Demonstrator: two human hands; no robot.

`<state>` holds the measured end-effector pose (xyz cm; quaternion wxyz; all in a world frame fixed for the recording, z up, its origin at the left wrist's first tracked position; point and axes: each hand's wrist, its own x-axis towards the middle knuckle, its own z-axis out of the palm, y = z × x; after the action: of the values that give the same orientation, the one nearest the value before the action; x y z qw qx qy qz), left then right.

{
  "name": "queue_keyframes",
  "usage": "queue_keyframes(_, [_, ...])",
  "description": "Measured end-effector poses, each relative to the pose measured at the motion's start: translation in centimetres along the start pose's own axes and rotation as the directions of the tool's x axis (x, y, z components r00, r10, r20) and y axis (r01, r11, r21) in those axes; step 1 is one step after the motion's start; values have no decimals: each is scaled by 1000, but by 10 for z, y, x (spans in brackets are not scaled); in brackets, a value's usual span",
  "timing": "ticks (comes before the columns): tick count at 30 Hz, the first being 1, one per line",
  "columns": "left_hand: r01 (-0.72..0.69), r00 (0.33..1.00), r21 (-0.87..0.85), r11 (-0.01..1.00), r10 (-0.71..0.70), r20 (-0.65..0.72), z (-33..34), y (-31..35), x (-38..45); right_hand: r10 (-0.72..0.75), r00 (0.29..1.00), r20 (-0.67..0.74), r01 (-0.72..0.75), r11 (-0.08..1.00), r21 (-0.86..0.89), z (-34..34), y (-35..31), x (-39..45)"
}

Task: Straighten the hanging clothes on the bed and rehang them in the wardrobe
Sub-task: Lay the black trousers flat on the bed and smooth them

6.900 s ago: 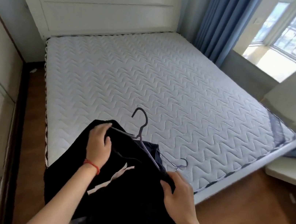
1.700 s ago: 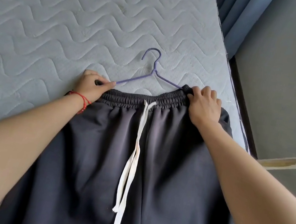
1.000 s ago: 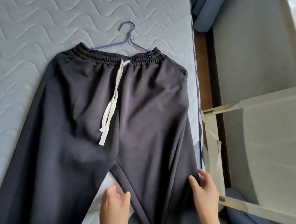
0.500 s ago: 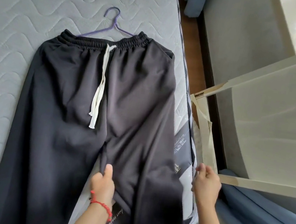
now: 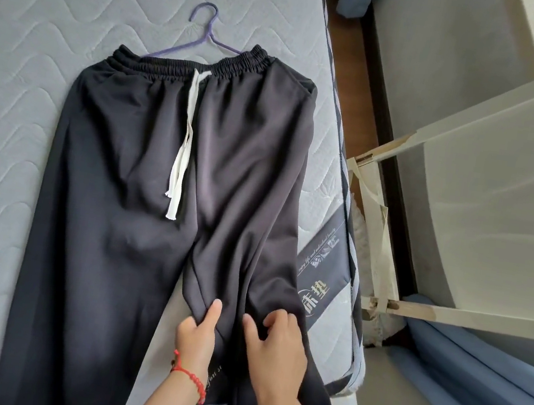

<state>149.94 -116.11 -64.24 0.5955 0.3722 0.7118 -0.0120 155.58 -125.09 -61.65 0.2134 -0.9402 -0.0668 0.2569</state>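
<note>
While flat — both hands (image 5: 231, 336) on trousers (image 5: 168, 205)

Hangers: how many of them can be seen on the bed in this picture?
1. A thin purple wire hanger lies on the grey quilted mattress, its arms tucked into the waistband of the dark grey trousers. The trousers could hide another one.

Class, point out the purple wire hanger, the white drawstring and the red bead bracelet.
purple wire hanger (image 5: 206, 16): head view, on its hook.
white drawstring (image 5: 184, 141): head view, mid-length.
red bead bracelet (image 5: 194, 380): head view, beads on the left wrist.
</note>
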Motion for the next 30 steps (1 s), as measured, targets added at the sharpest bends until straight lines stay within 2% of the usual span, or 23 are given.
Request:
queue_keyframes(4, [-28, 999, -65, 998, 27, -27, -9, 0, 10, 7, 999, 50, 4, 975, -221, 12, 9, -6])
queue_keyframes(9, [45, 999, -136, 990, -41, 30, -7, 5, 7, -12, 993, 120, 53, 937, -345, 10, 5, -13])
queue_keyframes(13, [75, 992, -151, 986, -59, 113, -9, -3, 3, -106, 985, 135, 150, 911, -384, 14, 3, -16])
queue_keyframes(14, [70, 991, -147, 987, -51, 126, -10, -5, 4, -133, 982, 138, 175, 916, -361, 15, 1, -15])
queue_keyframes(16, [64, 991, -148, 987, -45, 124, -12, -6, 5, -104, 984, 143, 129, 975, -180, 9, 2, -18])
queue_keyframes(18, [45, 994, -150, 988, -29, 105, -13, -4, 5, 77, 991, 111, -93, 984, 152, -7, 10, -16])
queue_keyframes(19, [38, 995, -143, 989, -24, 98, -15, -5, 9, 168, 974, 154, -212, 913, 349, -19, 16, -14])
queue_keyframes(21, [12, 997, -139, 990, -1, 78, -17, -6, 14, 318, 908, 272, -419, 665, 619, -56, 35, -8])
queue_keyframes(23, [-55, 997, -68, 996, 59, 54, -17, -5, 17, 444, 823, 356, -528, 365, 766, -95, 53, -1])
queue_keyframes(24, [-81, 996, -24, 996, 82, 47, -15, -5, 19, 471, 790, 392, -549, 261, 794, -112, 62, 4])
queue_keyframes(25, [-89, 995, -5, 996, 89, 35, -12, -5, 17, 475, 779, 409, -567, 253, 784, -124, 70, 10])
queue_keyframes(26, [-99, 994, 9, 995, 99, 34, -9, -6, 16, 468, 797, 380, -569, 374, 733, -128, 81, 17])
queue_keyframes(28, [-75, 996, 14, 997, 75, 40, -3, -11, 15, 418, 876, 240, -474, 653, 591, -123, 100, 31])
queue_keyframes(30, [-14, 999, -11, 1000, 15, 43, 3, -16, 10, 383, 904, 187, -426, 782, 456, -108, 112, 41])
